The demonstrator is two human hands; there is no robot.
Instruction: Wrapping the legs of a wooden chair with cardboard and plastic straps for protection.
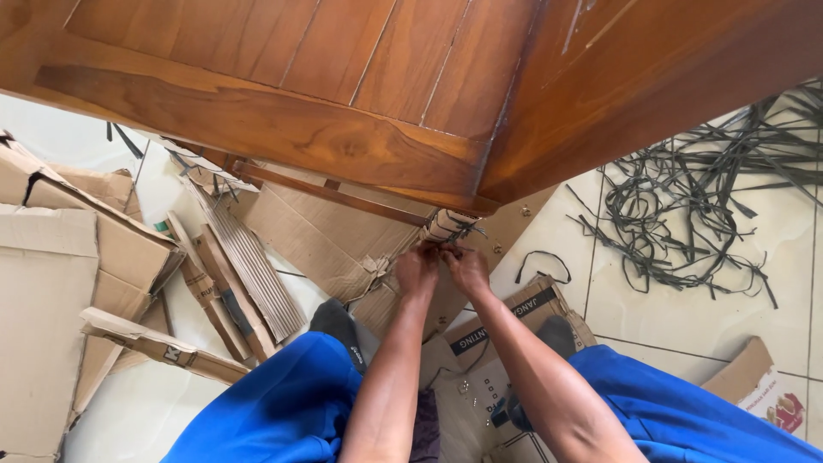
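I look down past a large brown wooden tabletop (343, 103) at its leg, which is wrapped in cardboard (446, 225) with a dark strap around it. My left hand (417, 267) and my right hand (467, 267) are side by side just below the table's corner, fingers pinched on the strap and the cardboard wrap. The fingertips are partly hidden against the wrapping. My knees in blue trousers (283, 394) frame both forearms.
Torn cardboard sheets and flattened boxes (77, 257) cover the white tiled floor (703, 317) on the left and under the table. A tangle of dark plastic straps (711, 197) lies on the right. A printed box corner (767, 394) sits at lower right.
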